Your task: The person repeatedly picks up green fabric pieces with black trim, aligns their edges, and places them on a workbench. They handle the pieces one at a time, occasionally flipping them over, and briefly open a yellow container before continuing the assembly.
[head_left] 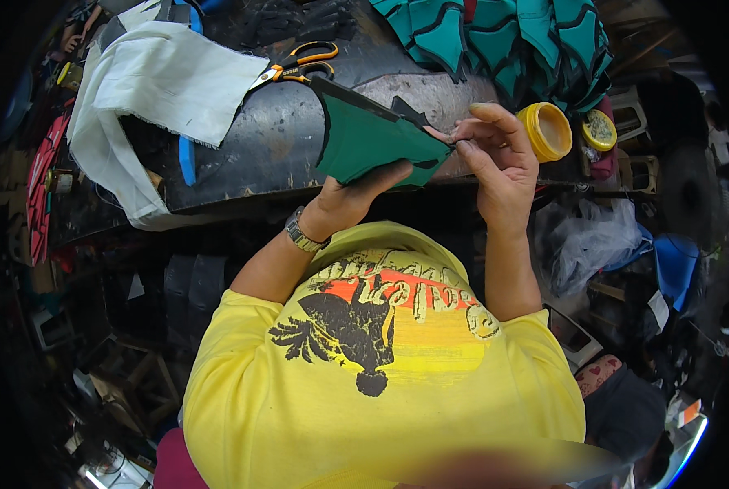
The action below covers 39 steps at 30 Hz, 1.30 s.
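My left hand (350,198) grips a green panel with black edging (373,140) from below, thumb across its face, holding it tilted above the near edge of the workbench. At the panel's right end, my right hand (503,159) pinches the narrow dark edge strip between thumb and forefinger, its other fingers curled loosely. A black tab stands up from the panel's upper edge. Just right of my right hand is an uncapped yellow jar (550,132). Orange-and-black scissors (293,67) lie on the bench beyond the panel, blades slightly apart.
A heap of similar green panels with black edges (499,45) covers the far right of the dark workbench (246,175). White cloth (156,90) drapes over the left side, near a blue strip (187,160). A yellow lid (598,130) lies beyond the jar. Clear plastic bags (597,240) hang at right.
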Available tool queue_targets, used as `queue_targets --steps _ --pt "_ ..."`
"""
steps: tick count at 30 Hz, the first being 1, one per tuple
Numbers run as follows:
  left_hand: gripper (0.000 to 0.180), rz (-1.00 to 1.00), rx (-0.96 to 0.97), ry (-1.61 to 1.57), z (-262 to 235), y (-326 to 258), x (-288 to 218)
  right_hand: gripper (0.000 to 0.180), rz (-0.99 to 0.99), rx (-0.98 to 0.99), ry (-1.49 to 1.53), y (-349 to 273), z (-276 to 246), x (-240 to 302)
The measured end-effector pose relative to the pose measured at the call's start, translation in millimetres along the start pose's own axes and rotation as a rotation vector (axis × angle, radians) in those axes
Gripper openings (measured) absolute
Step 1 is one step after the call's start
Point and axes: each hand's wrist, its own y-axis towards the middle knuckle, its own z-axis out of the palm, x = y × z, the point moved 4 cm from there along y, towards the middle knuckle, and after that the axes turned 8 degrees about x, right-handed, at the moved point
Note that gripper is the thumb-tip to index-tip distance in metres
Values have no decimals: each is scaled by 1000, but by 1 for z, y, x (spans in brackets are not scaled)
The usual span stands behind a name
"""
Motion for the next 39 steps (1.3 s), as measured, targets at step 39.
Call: queue_targets --steps 39 --pt "57 -52 -216 -314 -9 9 -8 48 -408 -76 -1171 -5 19 5"
